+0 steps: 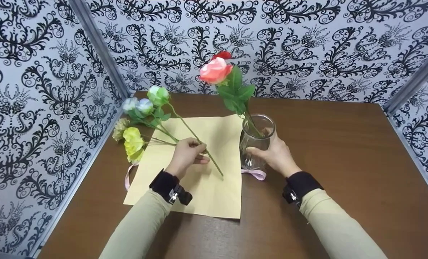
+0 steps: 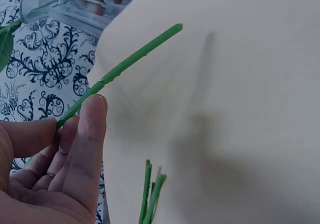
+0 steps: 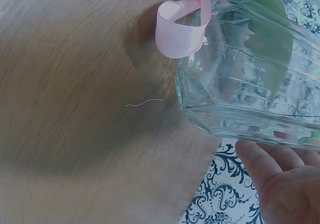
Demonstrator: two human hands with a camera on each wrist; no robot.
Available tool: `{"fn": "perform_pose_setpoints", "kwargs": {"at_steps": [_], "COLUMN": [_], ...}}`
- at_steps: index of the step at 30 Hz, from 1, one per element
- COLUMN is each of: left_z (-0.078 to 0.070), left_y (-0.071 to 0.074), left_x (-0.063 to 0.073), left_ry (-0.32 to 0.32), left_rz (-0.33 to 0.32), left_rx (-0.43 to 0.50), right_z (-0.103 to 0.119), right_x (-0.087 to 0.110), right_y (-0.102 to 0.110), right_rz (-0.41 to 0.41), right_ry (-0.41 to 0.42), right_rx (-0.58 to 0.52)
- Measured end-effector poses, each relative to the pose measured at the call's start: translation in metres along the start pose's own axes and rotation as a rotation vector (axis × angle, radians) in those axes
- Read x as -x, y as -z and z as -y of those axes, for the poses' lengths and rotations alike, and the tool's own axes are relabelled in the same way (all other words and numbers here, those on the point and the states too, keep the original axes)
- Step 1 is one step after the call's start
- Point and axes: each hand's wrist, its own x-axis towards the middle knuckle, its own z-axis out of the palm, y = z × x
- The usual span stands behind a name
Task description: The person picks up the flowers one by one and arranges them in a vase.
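My left hand (image 1: 189,155) pinches the green stem of a pale green-and-white artificial flower (image 1: 158,95) between thumb and fingers, over the paper sheet. In the left wrist view, the cut end of that stem (image 2: 142,52) sticks out past the fingertips, above the sheet. My right hand (image 1: 279,154) grips a clear glass vase (image 1: 251,144) on its right side, thumb across the front. A pink-and-red artificial rose (image 1: 215,71) with green leaves leans left out of the vase mouth. Seen from the right wrist, the faceted vase base (image 3: 200,91) is beside my fingers (image 3: 262,164).
A yellow paper sheet (image 1: 214,198) lies on the brown table (image 1: 336,154). Pale blue flowers (image 1: 144,106) and a yellow flower (image 1: 133,142) lie at its left, stems over the sheet. Pink ribbon (image 1: 256,174) shows by the vase base. Patterned walls (image 1: 289,46) surround the table.
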Motion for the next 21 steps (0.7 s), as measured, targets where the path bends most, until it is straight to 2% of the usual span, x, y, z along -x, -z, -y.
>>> {"fn": "perform_pose_setpoints", "kwargs": {"at_steps": [7,13,21], "left_z": [-0.011,-0.027,-0.047], "left_y": [-0.012,-0.019,-0.025], "left_x": [0.005,0.013,0.018], "left_ry": [-0.055,-0.083,-0.141], "left_rz": [0.022,0.045,0.043], "left_rx": [0.051,0.105,0.182], "right_z": [0.001,0.001,0.000], "right_x": [0.000,0.001,0.000], "right_y": [0.000,0.000,0.001], "right_rz": [0.006,0.010,0.011], "right_ry": [-0.009,-0.015,-0.012], "right_rx": [-0.014,-0.016,-0.008]}}
